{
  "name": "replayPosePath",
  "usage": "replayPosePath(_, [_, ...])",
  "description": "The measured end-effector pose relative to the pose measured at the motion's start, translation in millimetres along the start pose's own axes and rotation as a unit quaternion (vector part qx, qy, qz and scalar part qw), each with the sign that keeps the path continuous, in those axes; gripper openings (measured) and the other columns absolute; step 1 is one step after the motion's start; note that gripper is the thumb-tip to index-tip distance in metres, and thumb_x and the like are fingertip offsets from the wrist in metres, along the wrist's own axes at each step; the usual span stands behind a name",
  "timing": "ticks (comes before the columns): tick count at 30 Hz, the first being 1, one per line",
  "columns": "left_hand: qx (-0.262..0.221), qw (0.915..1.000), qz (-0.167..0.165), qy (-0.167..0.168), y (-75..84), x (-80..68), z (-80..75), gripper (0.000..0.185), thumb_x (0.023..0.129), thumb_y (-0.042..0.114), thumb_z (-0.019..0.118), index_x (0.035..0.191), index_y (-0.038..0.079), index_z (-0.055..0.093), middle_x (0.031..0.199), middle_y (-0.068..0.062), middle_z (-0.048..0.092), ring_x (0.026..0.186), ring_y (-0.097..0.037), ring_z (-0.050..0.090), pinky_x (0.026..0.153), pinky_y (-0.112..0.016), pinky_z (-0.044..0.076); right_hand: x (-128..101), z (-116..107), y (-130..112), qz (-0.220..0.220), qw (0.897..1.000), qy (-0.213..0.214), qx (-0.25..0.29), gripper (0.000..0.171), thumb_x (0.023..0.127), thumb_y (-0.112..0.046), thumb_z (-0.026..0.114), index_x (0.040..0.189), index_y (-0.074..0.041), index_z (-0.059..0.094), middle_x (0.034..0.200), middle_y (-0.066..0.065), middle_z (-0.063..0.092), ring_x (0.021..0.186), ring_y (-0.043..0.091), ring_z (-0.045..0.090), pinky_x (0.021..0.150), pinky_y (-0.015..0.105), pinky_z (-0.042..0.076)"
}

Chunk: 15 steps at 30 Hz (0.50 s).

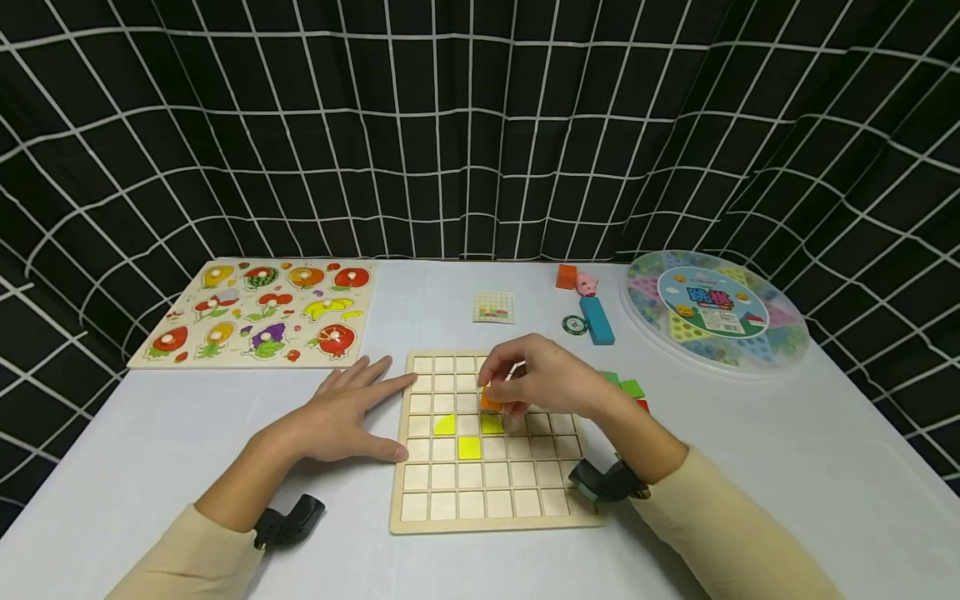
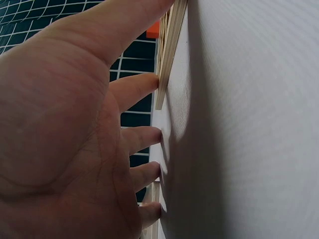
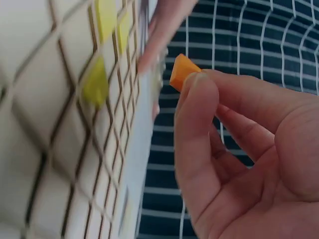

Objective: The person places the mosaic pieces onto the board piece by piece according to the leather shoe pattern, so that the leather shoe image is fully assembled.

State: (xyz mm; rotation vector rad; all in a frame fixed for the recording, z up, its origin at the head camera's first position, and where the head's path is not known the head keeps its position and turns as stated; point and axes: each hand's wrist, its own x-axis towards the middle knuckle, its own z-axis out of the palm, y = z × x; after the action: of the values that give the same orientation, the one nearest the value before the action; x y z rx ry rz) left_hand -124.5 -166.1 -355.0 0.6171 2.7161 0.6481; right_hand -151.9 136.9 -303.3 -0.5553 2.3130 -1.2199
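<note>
Head view—right fingers [image 1: 513, 389] pinch an orange piece [image 1: 490, 404] above a board [image 1: 471, 503].

In the frame you have two hands, one left hand [image 1: 341, 417] and one right hand [image 1: 536, 375]. At the centre you can count one grid board [image 1: 495, 527], three yellow pieces [image 1: 469, 448] and one orange piece [image 1: 491, 402]. At the left is one fruit board [image 1: 243, 363] with eleven large fruits [image 1: 327, 309]. At the upper centre you find one pattern card [image 1: 493, 307], then one orange-red block [image 1: 565, 277], one pink pig [image 1: 587, 285], one round chip [image 1: 575, 325] and one blue block [image 1: 597, 321]; at the right, one round case [image 1: 712, 302]. At the centre right, two green pieces [image 1: 632, 389] and one red piece [image 1: 642, 405] are visible.
</note>
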Motion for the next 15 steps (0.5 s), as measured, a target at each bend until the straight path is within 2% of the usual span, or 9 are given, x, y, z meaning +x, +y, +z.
replayPosePath(7, [0.003, 1.0, 0.004, 0.001, -0.4, -1.0, -0.6, 0.099, 0.078, 0.066, 0.08, 0.16, 0.029, 0.041, 0.172, -0.018, 0.021, 0.158, -0.05, 0.009, 0.123, -0.073, 0.004, 15, 34, -12, -0.012, 0.998, -0.053, -0.035, 0.003, 0.092, -0.004, 0.075, 0.094, -0.007, 0.075, 0.081, 0.003, 0.064, 0.061, 0.018, 0.06, 0.059, 0.032, 0.059])
replayPosePath(15, [0.003, 1.0, 0.001, 0.001, -0.6, -1.5, -0.2, 0.099, 0.078, 0.065, 0.08, 0.16, 0.028, 0.04, 0.172, -0.019, 0.021, 0.158, -0.05, 0.009, 0.124, -0.072, 0.004, 22, 56, -15, -0.025, 0.994, -0.075, -0.079, 0.017, 0.089, 0.004, 0.073, 0.085, -0.012, 0.074, 0.069, -0.002, 0.063, 0.055, 0.014, 0.062, 0.058, 0.027, 0.057])
